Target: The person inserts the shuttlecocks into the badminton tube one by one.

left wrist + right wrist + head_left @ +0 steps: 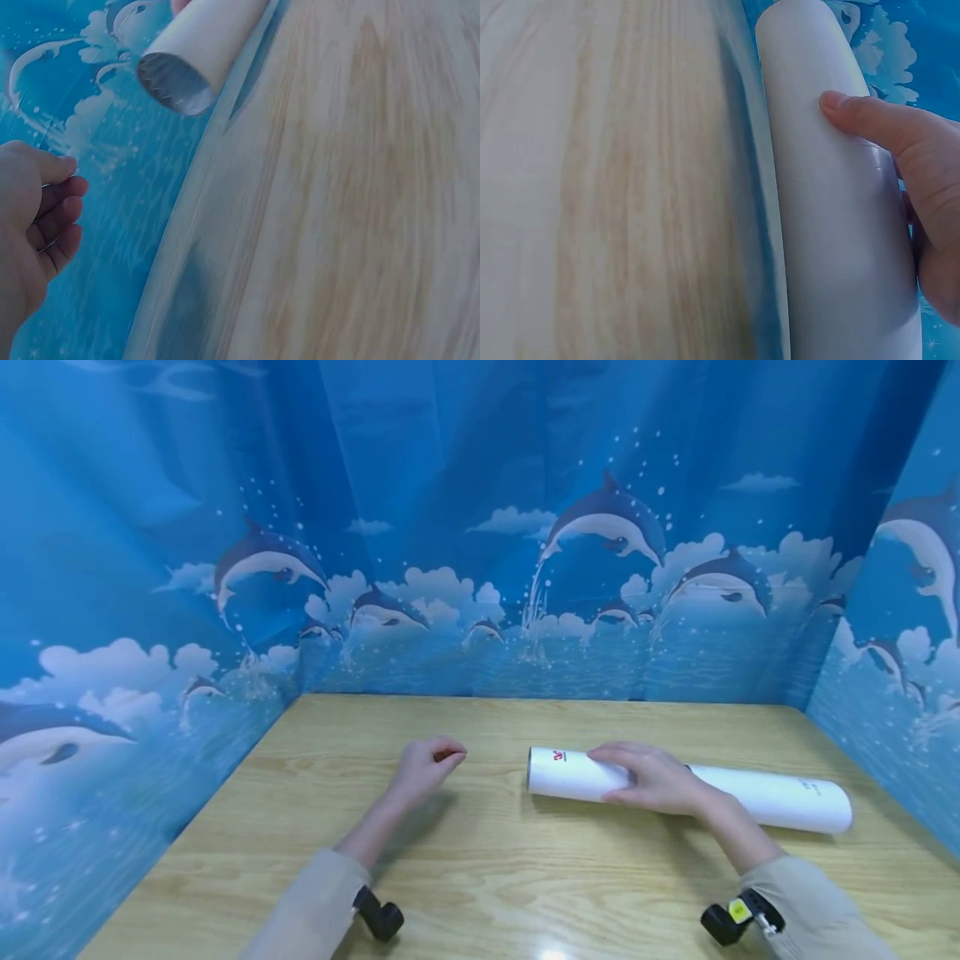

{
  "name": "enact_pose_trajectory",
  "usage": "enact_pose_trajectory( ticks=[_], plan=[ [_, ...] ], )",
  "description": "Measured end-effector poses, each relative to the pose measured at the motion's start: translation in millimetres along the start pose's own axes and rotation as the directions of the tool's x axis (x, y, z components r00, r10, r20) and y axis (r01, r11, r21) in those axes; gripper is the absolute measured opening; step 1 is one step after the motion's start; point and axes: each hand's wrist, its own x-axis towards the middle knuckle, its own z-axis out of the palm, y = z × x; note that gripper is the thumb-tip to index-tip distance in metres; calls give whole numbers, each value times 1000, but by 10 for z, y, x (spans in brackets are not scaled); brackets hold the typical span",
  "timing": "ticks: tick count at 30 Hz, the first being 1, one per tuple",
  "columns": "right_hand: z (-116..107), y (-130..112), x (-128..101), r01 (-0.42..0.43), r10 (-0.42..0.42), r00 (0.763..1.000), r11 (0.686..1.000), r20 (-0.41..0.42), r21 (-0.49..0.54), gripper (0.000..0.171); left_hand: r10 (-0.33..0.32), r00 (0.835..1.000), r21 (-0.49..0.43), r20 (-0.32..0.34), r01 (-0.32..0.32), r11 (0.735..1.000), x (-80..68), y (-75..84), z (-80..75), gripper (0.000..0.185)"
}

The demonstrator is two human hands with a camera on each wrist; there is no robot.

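A long white tube (765, 795) lies crosswise over the right half of the table, with a small red mark near its left end. In the left wrist view that end of the tube (217, 37) is hollow and silvery inside. My right hand (652, 777) grips the tube left of its middle, fingers over the far side and the thumb (855, 112) along the near side. Raised over the table to the left, my left hand (427, 768) has its fingers curled and the thumb meeting the index fingertip. Nothing shows between these fingers, and a gap separates the hand from the tube.
The pale wooden table (480, 868) is bounded at the back and sides by blue curtains (465, 527) printed with dolphins. Black wrist devices are strapped over both sleeves (315, 902).
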Motion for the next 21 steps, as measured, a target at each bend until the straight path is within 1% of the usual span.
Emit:
enact_pose_trajectory(
  ticks=[6,9,11,14,16,21],
  plan=[
    [65,-1,5,-17,18,997,1000,70,-5,60,-67,998,47,-16,68,997,-18,-58,-130,9],
    [84,-3,12,-5,7,997,1000,72,-19,60,-100,995,53,-20,101,993,-21,-73,-192,11],
    [92,-3,21,9,-7,998,999,65,-30,60,-107,994,58,-25,108,992,-17,-81,-231,12],
    [97,-8,34,22,-20,998,999,59,-41,60,-100,994,72,-32,103,992,-7,-88,-287,13],
    [94,-12,38,22,-19,998,999,62,-47,60,-79,996,100,-40,83,992,1,-101,-317,15],
    [39,-24,58,-30,32,995,999,94,-28,65,-27,995,191,-93,45,980,50,-119,-390,21]
  ],
)
